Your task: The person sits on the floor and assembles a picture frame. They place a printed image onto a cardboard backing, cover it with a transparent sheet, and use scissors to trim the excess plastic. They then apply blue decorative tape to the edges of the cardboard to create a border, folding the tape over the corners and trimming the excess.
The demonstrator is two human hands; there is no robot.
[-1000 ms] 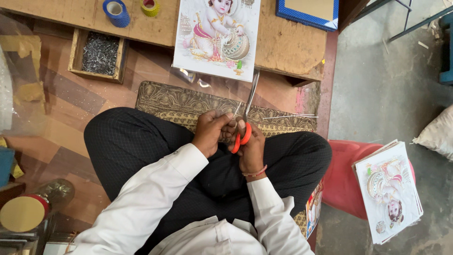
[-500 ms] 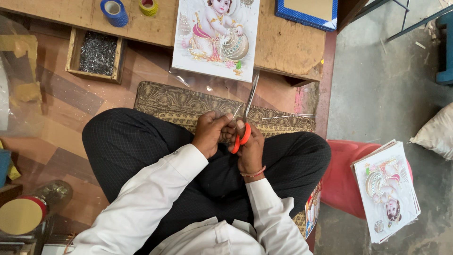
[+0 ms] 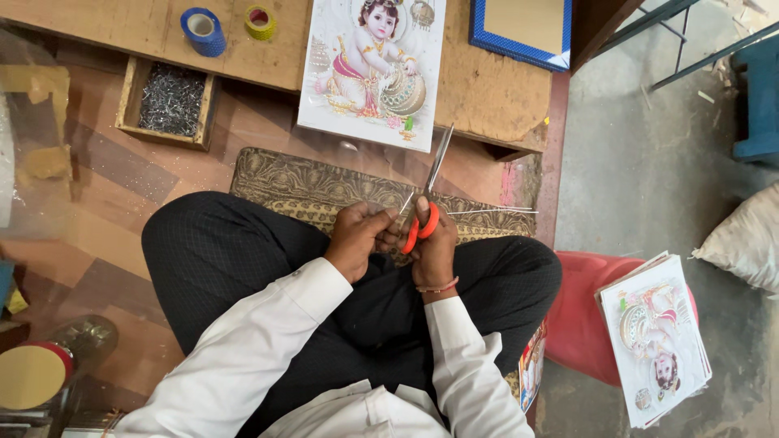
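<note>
I sit cross-legged and hold a pair of orange-handled scissors (image 3: pixel 428 191) in my right hand (image 3: pixel 432 247), fingers through the handles, blades pointing up and away. My left hand (image 3: pixel 359 237) is closed beside it on the edge of a thin clear plastic sheet (image 3: pixel 381 174) that reaches toward a printed picture (image 3: pixel 372 69) on the low wooden board. The blades meet the sheet just past my fingers. Both hands sit over my lap, above a patterned mat (image 3: pixel 308 185).
A wooden tray of small metal nails (image 3: pixel 168 101) lies left of the picture. Blue tape (image 3: pixel 202 31) and yellow tape (image 3: pixel 260 22) rolls rest on the board (image 3: pixel 487 89), with a blue frame (image 3: pixel 523 28) at its far right. A stack of prints (image 3: pixel 656 337) lies on a red stool.
The scissors have tilted slightly and shifted a little to the right with my right hand; my left hand stays closed on the plastic sheet.
</note>
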